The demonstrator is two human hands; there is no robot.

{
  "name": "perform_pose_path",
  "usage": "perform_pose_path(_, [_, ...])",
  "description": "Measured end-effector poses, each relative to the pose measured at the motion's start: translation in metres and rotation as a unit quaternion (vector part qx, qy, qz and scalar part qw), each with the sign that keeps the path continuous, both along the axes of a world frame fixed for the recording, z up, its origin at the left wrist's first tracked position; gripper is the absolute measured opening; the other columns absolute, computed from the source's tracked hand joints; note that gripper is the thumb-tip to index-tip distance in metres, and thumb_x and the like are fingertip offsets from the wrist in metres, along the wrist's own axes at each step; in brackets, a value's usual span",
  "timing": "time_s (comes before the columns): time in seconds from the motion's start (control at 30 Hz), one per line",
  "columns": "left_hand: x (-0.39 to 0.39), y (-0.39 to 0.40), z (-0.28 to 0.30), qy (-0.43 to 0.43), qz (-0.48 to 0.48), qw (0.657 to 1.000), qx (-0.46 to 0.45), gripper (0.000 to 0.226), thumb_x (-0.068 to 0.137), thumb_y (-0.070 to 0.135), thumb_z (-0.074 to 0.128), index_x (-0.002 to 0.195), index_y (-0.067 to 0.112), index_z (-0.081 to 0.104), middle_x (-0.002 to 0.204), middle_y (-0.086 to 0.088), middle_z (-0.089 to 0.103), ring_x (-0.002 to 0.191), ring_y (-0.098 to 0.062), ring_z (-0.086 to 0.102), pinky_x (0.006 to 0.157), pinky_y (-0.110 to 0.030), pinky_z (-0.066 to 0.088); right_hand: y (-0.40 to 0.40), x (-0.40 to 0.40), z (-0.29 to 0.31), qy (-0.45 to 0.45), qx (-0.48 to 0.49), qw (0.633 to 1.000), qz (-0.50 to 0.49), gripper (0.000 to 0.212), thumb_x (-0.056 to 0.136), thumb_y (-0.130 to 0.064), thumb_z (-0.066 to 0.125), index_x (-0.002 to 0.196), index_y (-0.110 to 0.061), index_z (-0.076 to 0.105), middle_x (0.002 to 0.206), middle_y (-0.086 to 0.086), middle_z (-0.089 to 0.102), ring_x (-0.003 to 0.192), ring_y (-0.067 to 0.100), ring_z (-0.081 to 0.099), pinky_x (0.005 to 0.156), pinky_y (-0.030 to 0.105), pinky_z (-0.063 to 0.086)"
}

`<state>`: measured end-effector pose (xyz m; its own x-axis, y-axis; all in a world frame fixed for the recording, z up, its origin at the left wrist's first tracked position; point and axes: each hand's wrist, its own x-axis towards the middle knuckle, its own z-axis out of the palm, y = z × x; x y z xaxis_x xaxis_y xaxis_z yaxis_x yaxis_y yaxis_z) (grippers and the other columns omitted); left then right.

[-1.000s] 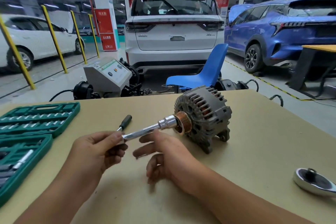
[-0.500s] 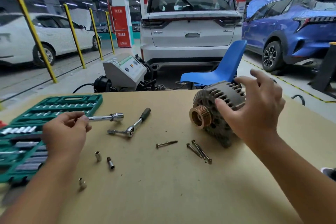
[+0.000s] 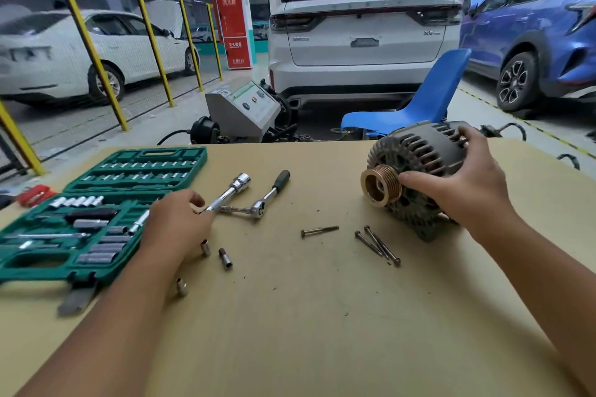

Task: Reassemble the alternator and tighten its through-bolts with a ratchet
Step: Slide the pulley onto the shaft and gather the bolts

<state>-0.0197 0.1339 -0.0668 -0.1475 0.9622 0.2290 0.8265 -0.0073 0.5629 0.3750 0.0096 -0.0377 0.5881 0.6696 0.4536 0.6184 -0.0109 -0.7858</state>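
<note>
both hands on the job: extension bar at left, alternator at right

left hand (image 3: 175, 219), at centre left of the frame, pinches the near end of a chrome extension bar with a socket on its tip (image 3: 229, 192); the bar's long axis runs up and to the right, socket end farthest from the hand. right hand (image 3: 458, 184), at centre right, curls over the grey ribbed metal alternator (image 3: 416, 158), thumb by the copper-coloured grooved pulley (image 3: 380, 185) and fingers over the top of the housing. the alternator lies on its side on the tan tabletop (image 3: 306, 316), its axis running roughly left to right with the pulley facing left and slightly toward the viewer.

just right of the bar lies a chrome ratchet with a black handle (image 3: 267, 195), handle pointing up and right, its head near the bar's shaft. four long dark through-bolts lie loose below the alternator: one alone (image 3: 319, 231) lying nearly level, and three bunched together (image 3: 377, 245), slanting down to the right.

the palm hides the alternator's rear half, and its lower edge is in shadow. whether the bar touches the table cannot be told.

an open green plastic socket case (image 3: 96, 203), at middle left and cut off by the frame edge, holds rows of chrome sockets and bits in moulded slots, some blurred. three small loose sockets (image 3: 224, 258) sit on the table near the left wrist.
</note>
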Motion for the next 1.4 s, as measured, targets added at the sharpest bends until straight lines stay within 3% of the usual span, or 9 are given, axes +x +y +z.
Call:
perform_pose_path(0.17, [0.007,-0.007,0.005,-0.005,0.01,1.0,0.026,0.032,0.092,0.046,0.069,0.114,0.023,0.069,0.114,-0.01,0.068,0.101,-0.03,0.061,0.086,-0.045,0.055,0.006,0.012,0.0,0.007,-0.001,1.0,0.026,0.122,0.037,-0.068,0.086,0.145,-0.041,0.036,0.137,-0.005,0.051,0.12,0.02,0.052,0.101,0.041,0.049])
perform_pose_path(0.4, [0.045,-0.042,0.017,0.012,-0.065,0.978,0.198,0.027,0.09,0.029,0.072,0.115,0.019,0.072,0.112,-0.011,0.069,0.11,-0.037,0.053,0.089,-0.046,0.046,0.009,0.037,0.005,0.056,-0.004,0.992,0.112,0.119,0.035,-0.052,0.094,0.143,-0.039,0.044,0.131,-0.004,0.058,0.114,0.019,0.061,0.097,0.047,0.056])
perform_pose_path(0.6, [0.079,-0.06,0.013,0.025,-0.153,0.973,0.172,0.024,0.089,0.032,0.073,0.112,0.025,0.074,0.106,-0.001,0.067,0.105,-0.03,0.051,0.083,-0.038,0.041,0.006,0.036,0.007,0.011,0.018,0.992,0.128,0.117,0.034,-0.053,0.093,0.141,-0.033,0.048,0.127,-0.007,0.059,0.113,0.017,0.062,0.097,0.043,0.056])
perform_pose_path(0.73, [0.082,-0.063,0.01,0.007,-0.186,0.971,0.154,0.044,0.086,0.036,0.075,0.129,0.032,0.064,0.103,0.006,0.065,0.102,-0.023,0.053,0.084,-0.038,0.045,0.0,0.022,0.008,-0.078,0.035,0.986,0.143,0.115,0.035,-0.057,0.089,0.139,-0.04,0.043,0.122,-0.019,0.054,0.111,-0.003,0.056,0.089,0.013,0.046])
perform_pose_path(0.83, [0.082,-0.065,0.009,0.001,-0.204,0.967,0.151,0.046,0.086,0.035,0.076,0.13,0.032,0.064,0.106,0.01,0.066,0.101,-0.019,0.056,0.086,-0.037,0.046,-0.006,0.012,0.009,-0.183,0.056,0.964,0.182,0.11,0.043,-0.055,0.088,0.141,-0.031,0.043,0.115,-0.02,0.047,0.11,-0.017,0.046,0.085,-0.002,0.036])
perform_pose_path(1.07, [0.109,-0.069,-0.004,0.104,-0.269,0.955,0.07,0.041,0.094,0.042,0.067,0.133,0.027,0.065,0.125,0.004,0.064,0.124,-0.024,0.051,0.102,-0.04,0.046,-0.007,0.018,0.011,-0.22,0.022,0.957,0.186,0.116,0.045,-0.039,0.099,0.145,-0.029,0.041,0.122,-0.01,0.05,0.102,-0.012,0.047,0.082,-0.004,0.033])
perform_pose_path(1.17, [0.129,-0.062,-0.003,0.16,-0.26,0.952,0.019,0.03,0.099,0.047,0.059,0.121,0.027,0.068,0.116,0.001,0.059,0.119,-0.025,0.051,0.098,-0.042,0.048,-0.005,0.022,0.014,-0.193,0.008,0.964,0.182,0.117,0.045,-0.034,0.1,0.145,-0.032,0.04,0.124,-0.012,0.05,0.1,-0.005,0.05,0.08,-0.001,0.037])
perform_pose_path(1.27, [0.141,-0.058,-0.002,0.192,-0.278,0.941,-0.004,0.017,0.103,0.039,0.056,0.109,0.025,0.065,0.114,0.001,0.057,0.115,-0.026,0.052,0.096,-0.044,0.047,-0.003,0.024,0.013,-0.177,0.002,0.967,0.186,0.116,0.045,-0.035,0.1,0.143,-0.039,0.038,0.124,-0.012,0.049,0.106,-0.014,0.048,0.078,0.004,0.038])
perform_pose_path(1.4, [0.151,-0.068,-0.007,0.126,-0.469,0.868,0.106,0.006,0.1,0.024,0.063,0.104,0.02,0.062,0.115,0.001,0.059,0.106,-0.025,0.053,0.089,-0.047,0.047,-0.001,0.026,0.014,-0.151,0.004,0.97,0.188,0.116,0.042,-0.041,0.097,0.142,-0.042,0.037,0.124,-0.01,0.051,0.109,-0.01,0.049,0.081,0.01,0.039])
